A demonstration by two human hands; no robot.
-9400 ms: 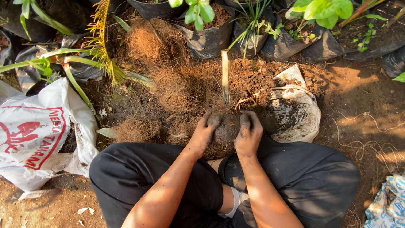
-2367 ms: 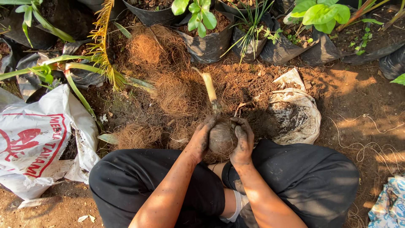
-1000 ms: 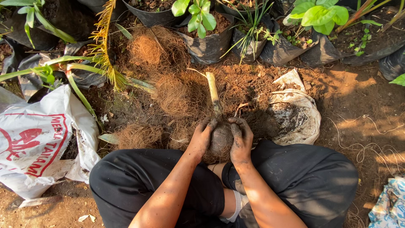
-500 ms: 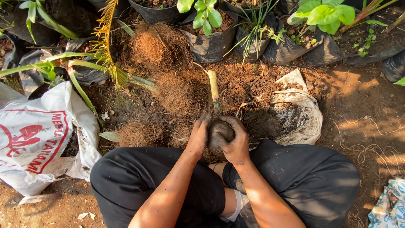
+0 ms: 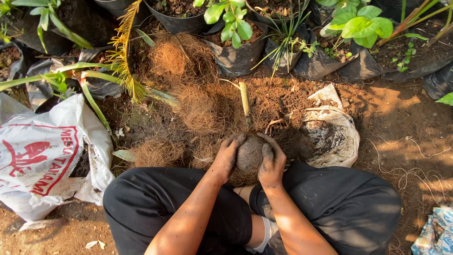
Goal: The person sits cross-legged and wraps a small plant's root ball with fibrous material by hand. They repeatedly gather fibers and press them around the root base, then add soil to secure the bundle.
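- A round soil ball (image 5: 249,153) sits in the middle of the frame, just above the person's knees.
- The left hand (image 5: 228,155) is curled around the left side of the ball, with its fingers bent over the top.
- The right hand (image 5: 271,160) is curled around the right side, and its fingers press on the ball. Both hands are dirty with soil.
- A pale cut stem (image 5: 245,100) sticks up out of the ball toward the top of the frame. It leans a little to the left.
- Brown coconut fibre (image 5: 198,101) lies in fluffy heaps behind the ball, from the middle up to the upper left.
- Loose dark soil (image 5: 290,97) is spread on the ground to the right of the stem.
- A small white bag (image 5: 337,127) lies open to the right of the hands, with dark soil inside.
- A big white sack (image 5: 40,151) with red marks lies at the left edge.
- Black plastic plant bags (image 5: 236,54) stand in a row along the top of the frame. They hold green plants (image 5: 358,23).
- A long yellow-green palm leaf (image 5: 125,52) hangs down in the upper left.
- The person wears black trousers (image 5: 155,198) and sits with bent legs at the bottom of the frame.
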